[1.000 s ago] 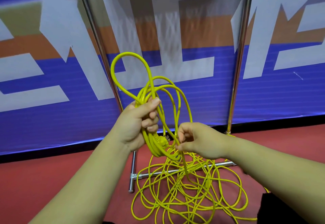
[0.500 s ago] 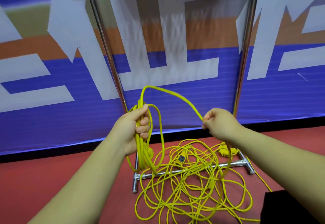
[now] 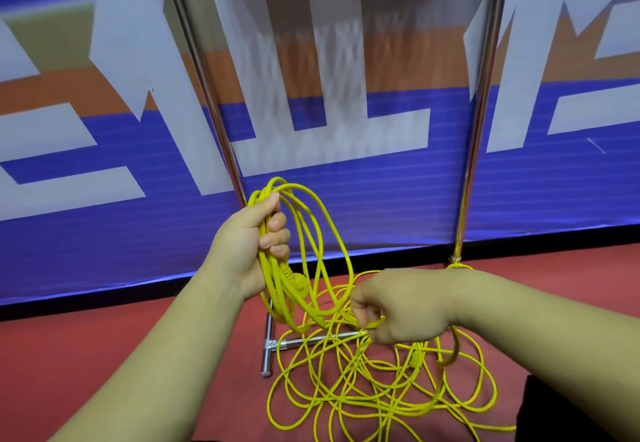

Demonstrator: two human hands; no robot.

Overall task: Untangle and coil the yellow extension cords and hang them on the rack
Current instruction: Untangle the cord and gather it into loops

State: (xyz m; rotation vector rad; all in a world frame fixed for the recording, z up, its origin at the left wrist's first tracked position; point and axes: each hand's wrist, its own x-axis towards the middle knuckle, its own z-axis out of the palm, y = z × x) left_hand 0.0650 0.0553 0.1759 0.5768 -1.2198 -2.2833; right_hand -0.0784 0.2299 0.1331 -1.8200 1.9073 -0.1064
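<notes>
My left hand [image 3: 251, 244] is closed around several loops of yellow extension cord [image 3: 322, 233], held upright, with a yellow plug hanging just below the fist. My right hand [image 3: 401, 306] sits lower and to the right, pinching a strand of the same cord where it leaves the coil. A tangled heap of yellow cord [image 3: 377, 389] lies on the red floor under both hands. The metal rack [image 3: 204, 81] stands behind, its two upright poles rising left and right and its base bar low on the floor, partly covered by cord.
A blue, orange and white banner wall [image 3: 363, 199] closes off the space right behind the rack. Red floor [image 3: 86, 355] spreads to the left. A dark object [image 3: 540, 414] sits at the bottom right edge beside the cord heap.
My right hand has dropped from chest height down to the heap and taken a lower strand. A further loop now hangs from my left hand, which stayed about where it was.
</notes>
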